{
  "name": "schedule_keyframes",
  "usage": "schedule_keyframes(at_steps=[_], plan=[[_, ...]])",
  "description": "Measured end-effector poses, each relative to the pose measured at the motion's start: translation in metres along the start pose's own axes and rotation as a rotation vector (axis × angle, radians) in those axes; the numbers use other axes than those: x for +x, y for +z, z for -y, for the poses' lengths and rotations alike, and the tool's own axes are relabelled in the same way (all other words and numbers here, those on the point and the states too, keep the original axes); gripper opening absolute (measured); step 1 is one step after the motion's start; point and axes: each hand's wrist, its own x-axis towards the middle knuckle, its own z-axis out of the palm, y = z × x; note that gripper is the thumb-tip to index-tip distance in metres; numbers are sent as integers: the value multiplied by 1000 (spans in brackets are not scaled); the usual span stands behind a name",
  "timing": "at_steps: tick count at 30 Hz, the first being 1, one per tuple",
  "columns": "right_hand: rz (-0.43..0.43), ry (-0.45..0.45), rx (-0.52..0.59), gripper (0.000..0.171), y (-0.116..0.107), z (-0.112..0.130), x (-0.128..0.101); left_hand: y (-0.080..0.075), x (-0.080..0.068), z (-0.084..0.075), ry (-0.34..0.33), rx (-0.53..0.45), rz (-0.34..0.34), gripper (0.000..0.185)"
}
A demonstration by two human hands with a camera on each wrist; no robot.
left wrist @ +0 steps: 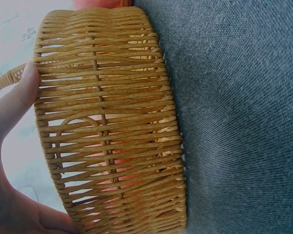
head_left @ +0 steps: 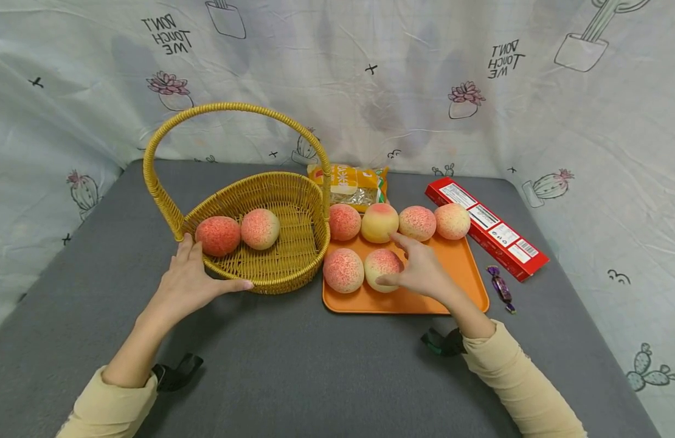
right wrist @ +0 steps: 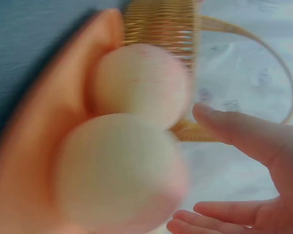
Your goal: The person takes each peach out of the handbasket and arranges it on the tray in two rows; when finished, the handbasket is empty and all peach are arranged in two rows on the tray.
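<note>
A yellow wicker basket (head_left: pixel 285 281) with a tall hoop handle stands left of centre, holding a red peach (head_left: pixel 218 236) and a paler peach (head_left: pixel 260 229). Spread over the basket's near left end, my left hand (head_left: pixel 185 283) touches its rim, thumb straight along the front edge. In the left wrist view the thumb (left wrist: pixel 27 85) rests at the rim. My right hand (head_left: pixel 422 267) reaches over an orange tray (head_left: pixel 414 302), fingers extended and holding nothing. Its thumb overlaps the nearest pink-and-cream peach (head_left: pixel 382 260); its index fingertip overlaps a yellowish peach (head_left: pixel 379 222) behind.
More peaches sit on the tray, including a pink peach (head_left: pixel 343 271) front left and a cream peach (head_left: pixel 452 221) back right. An orange-and-clear food packet (head_left: pixel 351 184) lies behind. Right of the tray lie a long red box (head_left: pixel 488 228) and a purple wrapped candy (head_left: pixel 501 288).
</note>
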Motion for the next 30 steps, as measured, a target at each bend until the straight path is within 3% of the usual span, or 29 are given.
schedule_keyframes(at_steps=[4, 7, 12, 15, 19, 23, 30], plan=[[-7, -67, 60, 80, -9, 21, 8, 0, 0, 1, -2, 0, -4, 135], [34, -105, 101, 78, -13, 40, 17, 0, 0, 1, -6, 0, -3, 136], [132, -221, 75, 76, -10, 72, 42, -1, -1, 1, -7, 3, -1, 136], [244, -274, 34, 76, -4, 91, 62, -3, 0, -1, -8, 5, 1, 136], [395, -281, -69, 80, 6, 114, 90, -3, 2, -2, -14, 4, 12, 136], [486, -230, -119, 84, 21, 132, 115, -3, 3, -3, -12, 5, 24, 137], [520, -180, -137, 80, 57, 147, 162, -3, 2, -3, 0, 3, 14, 136]])
